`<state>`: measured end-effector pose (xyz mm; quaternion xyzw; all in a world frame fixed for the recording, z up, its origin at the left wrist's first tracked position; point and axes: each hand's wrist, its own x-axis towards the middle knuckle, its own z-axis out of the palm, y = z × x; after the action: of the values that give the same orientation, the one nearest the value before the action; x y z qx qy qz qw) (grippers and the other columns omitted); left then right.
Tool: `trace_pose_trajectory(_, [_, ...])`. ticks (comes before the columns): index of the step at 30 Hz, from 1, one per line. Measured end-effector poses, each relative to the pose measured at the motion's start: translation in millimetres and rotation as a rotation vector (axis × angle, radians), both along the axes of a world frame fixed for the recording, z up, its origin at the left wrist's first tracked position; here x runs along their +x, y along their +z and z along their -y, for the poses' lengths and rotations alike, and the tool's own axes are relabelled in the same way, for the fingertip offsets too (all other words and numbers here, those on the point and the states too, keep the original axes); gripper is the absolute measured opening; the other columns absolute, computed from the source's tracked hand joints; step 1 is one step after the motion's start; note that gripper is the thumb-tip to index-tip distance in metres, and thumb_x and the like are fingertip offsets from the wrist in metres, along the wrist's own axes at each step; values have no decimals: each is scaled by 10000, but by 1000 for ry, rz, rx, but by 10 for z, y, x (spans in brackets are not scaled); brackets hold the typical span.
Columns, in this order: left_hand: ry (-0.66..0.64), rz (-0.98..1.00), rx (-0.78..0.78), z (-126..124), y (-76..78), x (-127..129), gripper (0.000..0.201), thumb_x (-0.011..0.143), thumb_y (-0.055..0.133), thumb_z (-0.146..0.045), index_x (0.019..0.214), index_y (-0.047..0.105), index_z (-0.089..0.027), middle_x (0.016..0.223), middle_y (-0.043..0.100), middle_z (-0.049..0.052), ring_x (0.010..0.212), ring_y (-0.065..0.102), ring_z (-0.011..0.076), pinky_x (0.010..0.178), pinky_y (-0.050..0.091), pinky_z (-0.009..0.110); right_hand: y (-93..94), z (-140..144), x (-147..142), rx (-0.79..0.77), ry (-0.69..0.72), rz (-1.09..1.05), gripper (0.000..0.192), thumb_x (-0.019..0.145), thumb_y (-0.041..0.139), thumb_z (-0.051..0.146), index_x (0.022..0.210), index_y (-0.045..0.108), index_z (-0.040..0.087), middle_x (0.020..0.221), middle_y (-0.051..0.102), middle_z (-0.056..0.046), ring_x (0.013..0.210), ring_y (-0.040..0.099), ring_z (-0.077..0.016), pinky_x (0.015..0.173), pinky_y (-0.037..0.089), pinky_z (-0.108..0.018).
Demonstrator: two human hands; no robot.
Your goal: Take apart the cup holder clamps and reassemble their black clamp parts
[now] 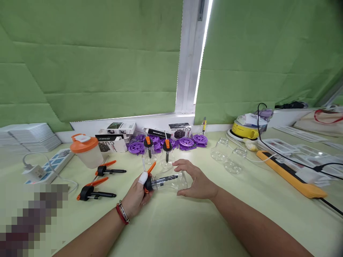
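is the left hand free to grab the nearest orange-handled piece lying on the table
Probably not as things stand: the left hand is gripping the black cap end of the clear jar. The loose piece lies just left of it with nothing between them.

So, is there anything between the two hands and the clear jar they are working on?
No. The left hand grips the black and orange cap at one end of the clear jar, and the right hand cups the other end. Nothing visible lies between them.

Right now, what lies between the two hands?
In the head view, a clear jar with a black-and-orange cap lies sideways between the left hand and the right hand.
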<state>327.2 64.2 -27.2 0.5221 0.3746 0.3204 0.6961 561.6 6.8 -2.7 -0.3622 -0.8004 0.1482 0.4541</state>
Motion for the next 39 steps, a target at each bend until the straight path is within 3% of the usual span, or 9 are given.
trace_pose_trajectory(6, [-44,-58,177,75,-10,-7,409,869,311,-590,928,434,-204,530,489,-66,316,261,42,331,249,179,-143,-21,18,-329,0,-169,714,589,789,427,1194,462,235,1179,503,-96,1045,493,-232,936,407,-398])
trace_pose_trajectory(12, [-79,-121,200,96,8,10,405,838,375,-605,922,424,-211,542,462,-74,339,279,46,331,257,172,-236,-65,-48,-769,32,-473,447,873,329,603,1157,435,275,1115,477,-66,778,491,-129,673,502,-304])
trace_pose_trajectory(17, [-21,-92,148,35,-41,0,434,832,368,-614,989,420,-213,527,455,-77,346,263,55,336,274,182,-191,-34,-16,-892,196,-549,750,639,759,427,1262,350,337,1267,367,-58,919,545,-156,713,501,-285])
trace_pose_trajectory(21, [-60,-102,195,11,-48,-13,414,840,372,-600,961,435,-208,537,443,-73,352,284,56,335,267,178,-213,-47,9,-1075,123,-493,586,810,464,610,1252,379,235,980,561,-82,550,568,-111,390,403,-197])
trace_pose_trajectory(23, [-57,-90,188,5,-49,-15,416,840,373,-597,971,435,-206,540,443,-73,353,275,54,338,271,180,-206,-52,12,-1048,52,-489,613,842,345,643,1271,391,208,1005,572,-112,539,557,-105,350,363,-184])
trace_pose_trajectory(27, [-28,-72,159,-9,-68,-17,408,849,351,-592,972,430,-211,538,466,-66,358,258,54,342,273,181,-167,-38,15,-927,112,-553,792,705,697,445,1362,264,363,1340,371,-89,860,599,-155,520,502,-213])
trace_pose_trajectory(33, [-46,-61,183,-14,-70,-23,388,868,334,-579,959,431,-214,523,456,-68,351,244,50,342,256,180,-239,-69,40,-1029,67,-486,607,847,362,626,1267,423,194,991,593,-107,565,593,-114,352,371,-179])
trace_pose_trajectory(37, [-15,-70,179,-25,-55,-20,392,863,336,-587,949,431,-216,522,454,-68,356,245,53,335,261,175,-225,-66,43,-844,98,-517,685,712,705,422,1304,385,298,1283,439,-72,917,576,-139,637,501,-214])
trace_pose_trajectory(39, [-9,-76,175,-32,-57,-23,398,864,321,-594,930,431,-217,514,452,-69,353,250,54,332,256,171,-216,-61,29,-875,120,-519,704,686,729,406,1288,378,304,1183,503,-58,849,603,-137,618,502,-224])
